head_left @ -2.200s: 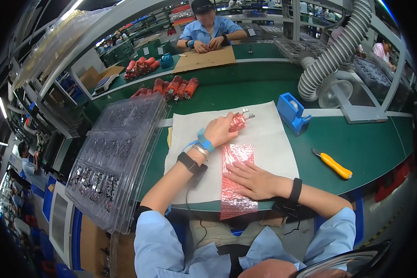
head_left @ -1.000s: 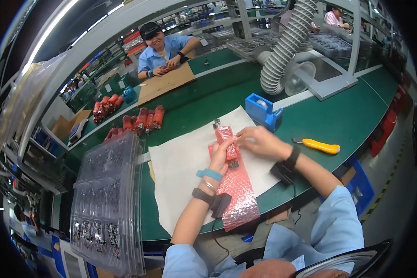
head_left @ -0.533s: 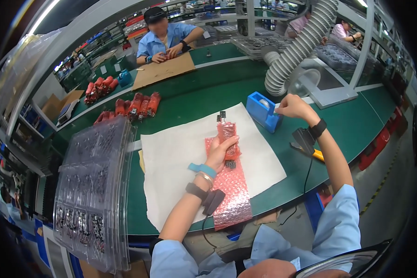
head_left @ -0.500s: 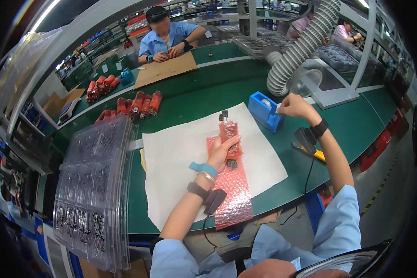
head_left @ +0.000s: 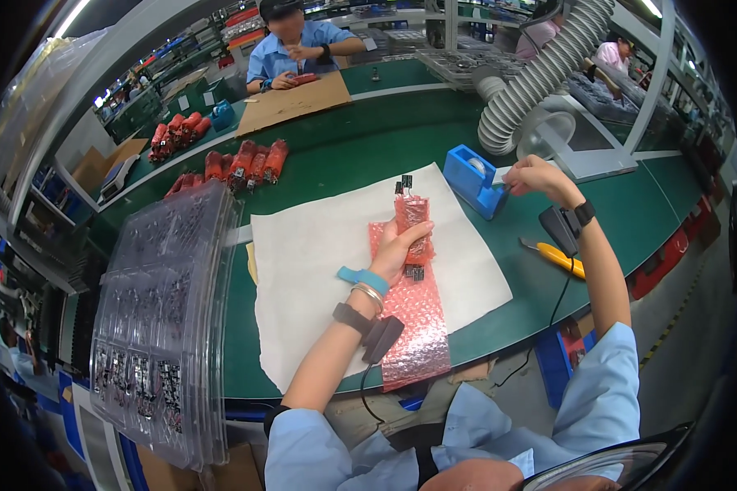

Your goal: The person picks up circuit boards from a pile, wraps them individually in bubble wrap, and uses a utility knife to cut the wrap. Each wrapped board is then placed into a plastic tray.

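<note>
My left hand (head_left: 393, 252) is closed around a bundle wrapped in red bubble wrap (head_left: 413, 214). Black connectors stick out at its top and bottom ends. Under that hand, a flat strip of red bubble wrap (head_left: 416, 335) runs to the near table edge. To the right stands a blue tape dispenser (head_left: 472, 184) with a roll in it. My right hand (head_left: 540, 177) is at the dispenser's near right end, fingertips pinched on a short piece of clear tape (head_left: 501, 175).
A white sheet (head_left: 311, 270) covers the green table's middle. Stacked clear plastic trays (head_left: 160, 303) stand left; several red wrapped bundles (head_left: 250, 164) lie behind. A yellow utility knife (head_left: 561, 260) rests near my right forearm. Beyond is a ribbed duct (head_left: 540, 82). A co-worker (head_left: 291, 53) sits opposite.
My right hand has drawn slightly right, away from the dispenser, with the tape. The left hand still grips the bundle. The co-worker has raised one hand. The whole view has shifted a little.
</note>
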Demonstrator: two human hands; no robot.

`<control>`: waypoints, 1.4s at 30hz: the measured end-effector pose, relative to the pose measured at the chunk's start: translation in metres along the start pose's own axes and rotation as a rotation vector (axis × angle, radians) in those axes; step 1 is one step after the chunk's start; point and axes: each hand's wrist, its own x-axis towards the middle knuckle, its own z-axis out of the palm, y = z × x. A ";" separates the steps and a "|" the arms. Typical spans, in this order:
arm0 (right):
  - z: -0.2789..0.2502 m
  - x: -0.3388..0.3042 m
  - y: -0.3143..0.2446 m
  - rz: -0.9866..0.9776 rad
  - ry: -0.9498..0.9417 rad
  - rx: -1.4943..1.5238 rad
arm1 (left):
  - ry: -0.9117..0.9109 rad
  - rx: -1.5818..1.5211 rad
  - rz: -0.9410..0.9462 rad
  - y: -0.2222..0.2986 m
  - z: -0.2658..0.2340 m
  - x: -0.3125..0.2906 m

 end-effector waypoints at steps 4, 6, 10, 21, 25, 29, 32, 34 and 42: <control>-0.006 -0.006 0.010 0.036 -0.044 0.197 | -0.004 0.002 0.013 0.000 0.000 -0.001; -0.011 -0.001 0.023 -0.002 -0.159 0.326 | -0.009 0.009 0.010 0.001 0.001 -0.002; -0.007 -0.009 0.047 -0.066 -0.139 0.553 | -0.001 0.010 0.011 0.003 0.003 -0.002; 0.017 -0.010 0.070 -0.093 -0.074 0.515 | 0.012 -0.008 0.006 0.002 0.002 -0.002; 0.022 -0.005 0.073 -0.122 -0.067 0.482 | 0.008 -0.008 0.014 0.002 0.003 -0.002; 0.022 0.005 0.077 -0.141 -0.092 0.444 | 0.001 -0.008 0.013 0.001 0.002 -0.002; 0.021 0.012 0.078 -0.153 -0.104 0.408 | 0.024 -0.002 0.023 0.001 0.001 -0.002; 0.019 0.015 0.078 -0.159 -0.098 0.360 | 0.013 0.001 0.019 0.001 0.002 -0.002; 0.020 0.006 0.068 -0.177 -0.042 0.336 | 0.008 -0.003 0.026 0.001 0.002 -0.002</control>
